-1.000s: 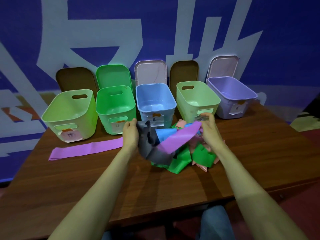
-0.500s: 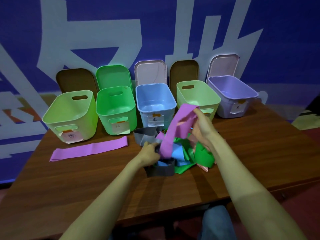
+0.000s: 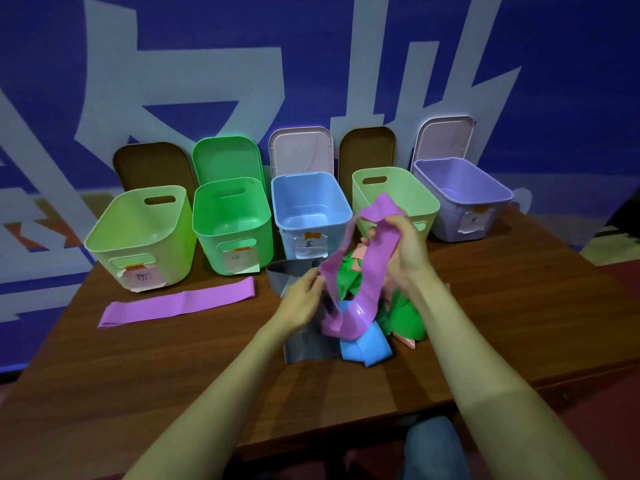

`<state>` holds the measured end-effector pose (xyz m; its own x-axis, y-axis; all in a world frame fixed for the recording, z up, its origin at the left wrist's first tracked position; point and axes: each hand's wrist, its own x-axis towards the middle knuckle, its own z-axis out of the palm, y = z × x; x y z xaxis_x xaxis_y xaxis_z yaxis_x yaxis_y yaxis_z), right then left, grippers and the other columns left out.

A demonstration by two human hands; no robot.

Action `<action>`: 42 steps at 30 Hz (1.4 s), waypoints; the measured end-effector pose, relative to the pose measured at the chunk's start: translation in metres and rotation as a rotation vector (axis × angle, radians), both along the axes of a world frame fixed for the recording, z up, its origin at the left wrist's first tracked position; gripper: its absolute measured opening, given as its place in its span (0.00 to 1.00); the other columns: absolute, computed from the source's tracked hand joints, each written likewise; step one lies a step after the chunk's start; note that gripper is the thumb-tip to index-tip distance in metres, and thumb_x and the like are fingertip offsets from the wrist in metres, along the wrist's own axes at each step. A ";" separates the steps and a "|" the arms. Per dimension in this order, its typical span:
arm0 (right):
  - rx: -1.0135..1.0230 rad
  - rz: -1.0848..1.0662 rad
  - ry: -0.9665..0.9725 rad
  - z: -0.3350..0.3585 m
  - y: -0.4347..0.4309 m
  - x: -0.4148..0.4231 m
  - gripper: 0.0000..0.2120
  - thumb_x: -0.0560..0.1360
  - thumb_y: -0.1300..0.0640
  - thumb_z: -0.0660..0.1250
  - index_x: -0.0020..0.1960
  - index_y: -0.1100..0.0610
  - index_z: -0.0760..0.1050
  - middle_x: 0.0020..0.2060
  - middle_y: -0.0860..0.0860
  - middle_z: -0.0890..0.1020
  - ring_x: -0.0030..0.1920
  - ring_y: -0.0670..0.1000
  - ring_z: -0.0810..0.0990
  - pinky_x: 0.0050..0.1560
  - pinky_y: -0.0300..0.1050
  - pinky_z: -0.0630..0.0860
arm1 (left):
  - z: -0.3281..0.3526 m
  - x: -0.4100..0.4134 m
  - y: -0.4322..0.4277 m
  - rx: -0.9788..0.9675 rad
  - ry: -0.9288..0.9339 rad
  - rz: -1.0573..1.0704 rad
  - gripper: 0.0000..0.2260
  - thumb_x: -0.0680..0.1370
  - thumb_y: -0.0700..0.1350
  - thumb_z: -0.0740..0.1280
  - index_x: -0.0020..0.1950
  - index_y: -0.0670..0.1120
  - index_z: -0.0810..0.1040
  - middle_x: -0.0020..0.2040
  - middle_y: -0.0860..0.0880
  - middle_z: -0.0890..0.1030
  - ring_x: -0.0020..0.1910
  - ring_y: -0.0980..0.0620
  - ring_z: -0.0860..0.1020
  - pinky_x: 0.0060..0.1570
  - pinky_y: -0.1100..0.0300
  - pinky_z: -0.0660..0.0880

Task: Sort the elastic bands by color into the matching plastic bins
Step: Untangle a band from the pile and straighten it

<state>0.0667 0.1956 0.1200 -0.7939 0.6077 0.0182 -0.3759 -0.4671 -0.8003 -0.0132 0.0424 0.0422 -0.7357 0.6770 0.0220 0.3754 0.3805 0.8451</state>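
Lifting purple band (image 3: pixel 372 268) from pile (image 3: pixel 403 311): right hand (image 3: pixel 403 251) gripped upper loop, fingers curled round it; left hand (image 3: pixel 304 296) pinched lower edge. Tail sat tangled with blue band (image 3: pixel 363 349) and grey band (image 3: pixel 304 344). Likely risk: hard pull would drag both toward table (image 3: pixel 519 306) near edge. Purple bin (image 3: pixel 460 199) stood far right; room looked open above light-green bin (image 3: pixel 405 188). Flat band (image 3: pixel 180 304) lay well left, apart from hands.

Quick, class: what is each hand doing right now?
Left hand: pinching the looped purple elastic band.
Right hand: gripping the same band's upper part.
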 end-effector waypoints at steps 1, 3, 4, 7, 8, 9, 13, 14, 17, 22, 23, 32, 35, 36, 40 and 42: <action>-0.024 0.013 0.020 0.001 0.002 0.002 0.06 0.76 0.63 0.57 0.44 0.58 0.71 0.27 0.51 0.74 0.29 0.48 0.70 0.35 0.42 0.69 | 0.001 0.004 0.001 0.044 -0.168 -0.056 0.17 0.81 0.52 0.57 0.67 0.48 0.71 0.65 0.50 0.74 0.62 0.50 0.73 0.64 0.55 0.68; -0.015 0.009 0.036 0.006 0.006 0.006 0.05 0.75 0.64 0.57 0.46 0.57 0.71 0.28 0.50 0.73 0.27 0.46 0.70 0.32 0.39 0.69 | -0.001 0.009 0.002 -0.028 -0.292 -0.175 0.25 0.77 0.59 0.61 0.71 0.48 0.68 0.65 0.53 0.71 0.64 0.52 0.71 0.67 0.54 0.67; 0.005 0.003 0.028 0.006 0.008 0.006 0.05 0.76 0.64 0.58 0.47 0.56 0.72 0.28 0.50 0.74 0.26 0.45 0.70 0.30 0.37 0.70 | -0.003 0.011 0.003 -0.101 -0.190 -0.239 0.27 0.75 0.60 0.65 0.70 0.47 0.69 0.64 0.52 0.73 0.62 0.52 0.72 0.65 0.54 0.69; 0.134 -0.071 -0.130 0.006 0.013 0.004 0.04 0.78 0.60 0.61 0.52 0.54 0.72 0.32 0.48 0.77 0.31 0.46 0.75 0.33 0.36 0.72 | -0.016 0.012 0.008 -0.205 0.224 -0.253 0.17 0.71 0.52 0.73 0.56 0.45 0.78 0.54 0.47 0.76 0.52 0.50 0.74 0.55 0.55 0.72; 0.202 -0.119 -0.216 0.001 0.018 0.004 0.08 0.77 0.59 0.62 0.55 0.52 0.70 0.36 0.50 0.77 0.34 0.47 0.75 0.35 0.37 0.73 | -0.017 0.015 0.009 -0.152 0.234 -0.190 0.11 0.72 0.48 0.73 0.50 0.45 0.78 0.51 0.46 0.75 0.50 0.49 0.74 0.52 0.58 0.71; 0.280 -0.169 -0.298 -0.005 0.023 0.005 0.15 0.75 0.58 0.64 0.59 0.47 0.67 0.42 0.52 0.77 0.37 0.49 0.74 0.38 0.39 0.74 | -0.017 0.018 0.009 -0.083 0.205 -0.114 0.07 0.73 0.46 0.71 0.46 0.46 0.76 0.50 0.46 0.74 0.48 0.49 0.73 0.48 0.61 0.70; 0.537 -0.219 -0.461 -0.024 0.038 0.018 0.24 0.67 0.65 0.65 0.51 0.37 0.71 0.54 0.57 0.74 0.50 0.55 0.74 0.51 0.49 0.75 | -0.009 0.021 -0.004 0.283 -0.052 0.050 0.05 0.78 0.45 0.64 0.43 0.51 0.70 0.43 0.50 0.77 0.41 0.54 0.76 0.37 0.64 0.72; 0.525 -0.218 -0.464 -0.027 0.040 0.022 0.20 0.68 0.68 0.64 0.47 0.43 0.74 0.52 0.56 0.76 0.49 0.55 0.75 0.47 0.45 0.75 | -0.003 0.019 -0.009 0.384 -0.082 0.073 0.06 0.78 0.44 0.65 0.43 0.50 0.70 0.40 0.51 0.77 0.38 0.56 0.76 0.35 0.63 0.72; 0.504 -0.182 -0.435 -0.033 0.046 0.033 0.14 0.68 0.69 0.65 0.43 0.50 0.75 0.49 0.54 0.77 0.46 0.51 0.75 0.37 0.34 0.73 | 0.009 0.005 -0.027 0.460 -0.131 0.048 0.03 0.77 0.42 0.67 0.46 0.47 0.73 0.39 0.51 0.78 0.36 0.58 0.77 0.36 0.65 0.73; 0.586 0.028 -0.585 -0.053 0.050 0.058 0.10 0.66 0.51 0.73 0.45 0.52 0.76 0.41 0.50 0.78 0.35 0.46 0.76 0.33 0.41 0.71 | -0.011 -0.012 -0.053 -0.157 0.166 -0.143 0.15 0.77 0.55 0.65 0.59 0.51 0.78 0.53 0.54 0.80 0.47 0.57 0.77 0.45 0.66 0.72; 0.670 -0.015 -0.655 -0.060 0.051 0.060 0.09 0.69 0.51 0.73 0.43 0.53 0.76 0.39 0.50 0.78 0.35 0.45 0.77 0.33 0.40 0.72 | -0.019 -0.009 -0.055 -0.209 0.176 -0.175 0.16 0.78 0.54 0.64 0.62 0.49 0.77 0.55 0.52 0.80 0.49 0.57 0.76 0.46 0.66 0.72; 0.942 -0.310 -0.813 -0.093 0.055 0.082 0.17 0.68 0.71 0.68 0.54 0.59 0.72 0.55 0.57 0.69 0.50 0.55 0.76 0.58 0.48 0.73 | -0.053 0.007 -0.060 -0.154 0.063 0.293 0.21 0.73 0.49 0.71 0.63 0.44 0.71 0.59 0.45 0.73 0.60 0.46 0.72 0.60 0.52 0.71; 0.829 -0.350 -0.695 -0.082 0.052 0.080 0.17 0.71 0.71 0.63 0.55 0.56 0.68 0.55 0.55 0.72 0.50 0.50 0.76 0.47 0.42 0.75 | -0.049 0.008 -0.060 -0.287 -0.091 0.286 0.19 0.74 0.53 0.70 0.57 0.42 0.74 0.51 0.46 0.77 0.53 0.45 0.76 0.49 0.56 0.71; 0.773 -0.332 -0.665 -0.077 0.050 0.080 0.17 0.72 0.71 0.60 0.55 0.54 0.67 0.53 0.53 0.74 0.48 0.49 0.76 0.41 0.39 0.75 | -0.048 0.009 -0.059 -0.279 -0.153 0.285 0.17 0.74 0.53 0.70 0.53 0.42 0.75 0.49 0.47 0.77 0.52 0.46 0.76 0.48 0.57 0.71; 0.649 -0.232 -0.624 -0.071 0.047 0.076 0.17 0.74 0.70 0.55 0.55 0.52 0.67 0.47 0.47 0.80 0.47 0.50 0.79 0.47 0.45 0.75 | -0.041 0.010 -0.058 -0.077 -0.434 0.337 0.09 0.70 0.43 0.75 0.42 0.42 0.76 0.43 0.44 0.80 0.40 0.50 0.76 0.39 0.59 0.72; 0.744 -0.201 -0.687 -0.074 0.048 0.078 0.18 0.73 0.69 0.56 0.56 0.50 0.68 0.50 0.50 0.80 0.52 0.55 0.79 0.53 0.53 0.75 | -0.036 0.015 -0.057 0.050 -0.543 0.343 0.09 0.71 0.37 0.73 0.39 0.43 0.72 0.37 0.45 0.78 0.35 0.52 0.74 0.34 0.62 0.71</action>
<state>0.1447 0.2431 0.0462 -0.6600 0.7508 0.0251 0.2547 0.2551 -0.9328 0.0022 -0.0142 0.0060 -0.8253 0.4092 -0.3892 -0.2469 0.3585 0.9003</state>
